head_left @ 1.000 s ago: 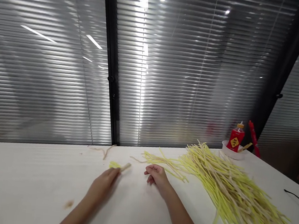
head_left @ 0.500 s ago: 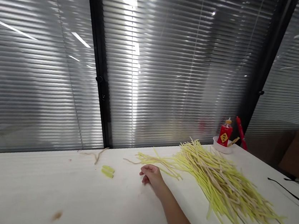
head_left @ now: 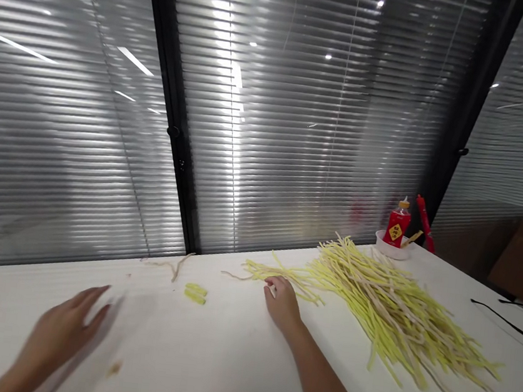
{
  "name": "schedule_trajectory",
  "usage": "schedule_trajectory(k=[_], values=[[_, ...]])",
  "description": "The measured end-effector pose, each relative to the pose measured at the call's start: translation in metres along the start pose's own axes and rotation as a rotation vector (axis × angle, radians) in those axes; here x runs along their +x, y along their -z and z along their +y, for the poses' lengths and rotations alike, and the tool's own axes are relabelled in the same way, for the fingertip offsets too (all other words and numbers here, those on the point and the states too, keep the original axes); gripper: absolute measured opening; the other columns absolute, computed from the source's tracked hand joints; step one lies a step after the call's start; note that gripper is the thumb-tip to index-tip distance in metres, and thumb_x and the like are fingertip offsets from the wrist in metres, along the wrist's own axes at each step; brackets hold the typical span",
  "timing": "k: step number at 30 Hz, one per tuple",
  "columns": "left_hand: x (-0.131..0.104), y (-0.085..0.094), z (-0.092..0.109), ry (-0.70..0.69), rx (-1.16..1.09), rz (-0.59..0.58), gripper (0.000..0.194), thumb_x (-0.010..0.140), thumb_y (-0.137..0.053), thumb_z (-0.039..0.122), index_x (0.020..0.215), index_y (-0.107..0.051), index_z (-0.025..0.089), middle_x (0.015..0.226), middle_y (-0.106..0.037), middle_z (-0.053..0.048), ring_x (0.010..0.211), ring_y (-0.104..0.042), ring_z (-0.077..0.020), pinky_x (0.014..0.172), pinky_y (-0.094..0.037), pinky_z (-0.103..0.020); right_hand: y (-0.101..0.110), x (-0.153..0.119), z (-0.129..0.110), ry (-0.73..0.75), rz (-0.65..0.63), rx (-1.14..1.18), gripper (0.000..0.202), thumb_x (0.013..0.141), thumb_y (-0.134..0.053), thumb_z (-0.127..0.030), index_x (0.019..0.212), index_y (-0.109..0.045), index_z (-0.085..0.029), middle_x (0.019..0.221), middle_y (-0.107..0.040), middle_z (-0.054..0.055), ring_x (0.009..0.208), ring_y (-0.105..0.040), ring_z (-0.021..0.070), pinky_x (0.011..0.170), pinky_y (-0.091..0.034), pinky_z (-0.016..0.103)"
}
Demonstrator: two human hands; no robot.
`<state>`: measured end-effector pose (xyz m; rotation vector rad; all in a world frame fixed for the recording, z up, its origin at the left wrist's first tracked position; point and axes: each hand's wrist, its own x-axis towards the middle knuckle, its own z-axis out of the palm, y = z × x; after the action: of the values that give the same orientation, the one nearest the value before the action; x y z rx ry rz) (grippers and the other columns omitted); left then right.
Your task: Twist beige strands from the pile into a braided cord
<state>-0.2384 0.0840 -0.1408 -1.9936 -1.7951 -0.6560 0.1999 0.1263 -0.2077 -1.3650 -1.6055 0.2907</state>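
My left hand is over the left part of the white table, its fingers apart and nothing in them. My right hand is at the near edge of a few loose yellow-green strands; its fingers are curved with a gap from the thumb, and I see nothing held. To its right spreads a large pile of yellow-green and beige fuzzy strands. Two short yellow-green pieces lie side by side between my hands. Behind them rests a beige forked strand.
At the back right a white bowl holds a red bottle with a yellow cap. A red object leans beside it. Black cables lie at the right. A brownish spot marks the front. Blinds stand behind the table.
My left hand has come into view at the left. My right hand has moved a little right and back, up to the loose strands. The view has shifted slightly.
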Motion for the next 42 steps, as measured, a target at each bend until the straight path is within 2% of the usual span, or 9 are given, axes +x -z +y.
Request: schedule_trajectory(k=[3,6,10,13,15,18,26,35,42], values=[[0.011,-0.026,0.067,-0.203,-0.021,0.023,0.035,0.085,-0.04,0.041,0.115,-0.051,0.028,0.113,-0.063,-0.002,0.1,-0.06,-0.0253,0.086,-0.047,-0.042,0.01,0.001,0.003,-0.005,0.06,-0.269,0.023,0.078,-0.052,-0.017,0.097,-0.065,-0.019,0.1,-0.061,0.008,0.097,-0.05,0.0232,0.087,-0.036,0.033],[0.012,-0.035,0.141,-0.29,-0.13,0.002,0.037,0.084,-0.044,0.037,0.117,-0.054,0.024,0.116,-0.062,-0.007,0.103,-0.058,-0.0252,0.088,-0.046,-0.04,0.015,0.002,0.007,-0.103,0.068,-0.46,0.026,0.079,-0.054,-0.019,0.102,-0.064,-0.02,0.107,-0.059,0.009,0.1,-0.047,0.0252,0.084,-0.034,0.034],[0.01,-0.04,0.218,-0.209,-0.301,-0.08,0.035,0.084,-0.044,0.034,0.114,-0.056,0.022,0.115,-0.061,-0.008,0.103,-0.058,-0.0244,0.087,-0.046,-0.039,0.015,0.002,0.011,-0.204,-0.016,-0.569,0.021,0.082,-0.051,-0.021,0.099,-0.064,-0.022,0.104,-0.06,0.009,0.099,-0.049,0.0253,0.08,-0.031,0.036],[0.006,-0.048,0.251,-0.089,-0.449,-0.125,0.033,0.084,-0.045,0.031,0.112,-0.057,0.02,0.112,-0.061,-0.009,0.098,-0.06,-0.0226,0.084,-0.047,-0.036,0.013,0.003,0.01,-0.235,-0.046,-0.564,0.023,0.088,-0.044,-0.028,0.1,-0.062,-0.021,0.096,-0.063,0.008,0.095,-0.052,0.0241,0.079,-0.028,0.037],[0.001,-0.053,0.261,-0.048,-0.524,-0.14,0.032,0.084,-0.045,0.03,0.111,-0.057,0.019,0.112,-0.061,-0.009,0.1,-0.059,-0.022,0.086,-0.047,-0.036,0.011,0.004,0.009,-0.221,-0.015,-0.542,0.028,0.09,-0.04,-0.034,0.106,-0.059,-0.02,0.096,-0.063,0.008,0.093,-0.053,0.0229,0.08,-0.027,0.038],[-0.008,-0.059,0.263,-0.088,-0.57,-0.194,0.03,0.083,-0.045,0.027,0.109,-0.058,0.018,0.109,-0.062,-0.009,0.098,-0.058,-0.0227,0.086,-0.046,-0.037,0.009,0.005,0.009,-0.175,0.037,-0.544,0.032,0.09,-0.04,-0.038,0.112,-0.054,-0.019,0.102,-0.061,0.009,0.094,-0.053,0.0218,0.081,-0.026,0.037],[-0.011,-0.06,0.26,-0.156,-0.661,-0.214,0.026,0.082,-0.047,0.025,0.102,-0.061,0.019,0.102,-0.065,-0.008,0.094,-0.058,-0.0224,0.084,-0.045,-0.038,0.009,0.01,0.014,-0.163,-0.04,-0.669,0.025,0.089,-0.042,-0.021,0.107,-0.059,-0.025,0.11,-0.054,0.008,0.096,-0.046,0.0225,0.075,-0.027,0.035],[-0.012,-0.06,0.264,-0.215,-0.61,-0.258,0.026,0.081,-0.047,0.024,0.103,-0.061,0.022,0.103,-0.064,-0.007,0.096,-0.057,-0.0246,0.083,-0.044,-0.04,0.01,0.012,0.015,-0.196,-0.051,-0.679,0.04,0.077,-0.049,-0.021,0.117,-0.053,-0.024,0.127,-0.043,0.01,0.111,-0.033,0.0286,0.083,-0.025,0.043],[-0.011,-0.058,0.265,-0.233,-0.587,-0.274,0.026,0.081,-0.048,0.023,0.103,-0.061,0.022,0.102,-0.065,-0.006,0.096,-0.056,-0.024,0.083,-0.043,-0.039,0.011,0.011,0.014,-0.177,-0.018,-0.646,0.02,0.081,-0.048,-0.023,0.097,-0.059,-0.021,0.105,-0.052,0.009,0.099,-0.039,0.024,0.082,-0.024,0.04]])
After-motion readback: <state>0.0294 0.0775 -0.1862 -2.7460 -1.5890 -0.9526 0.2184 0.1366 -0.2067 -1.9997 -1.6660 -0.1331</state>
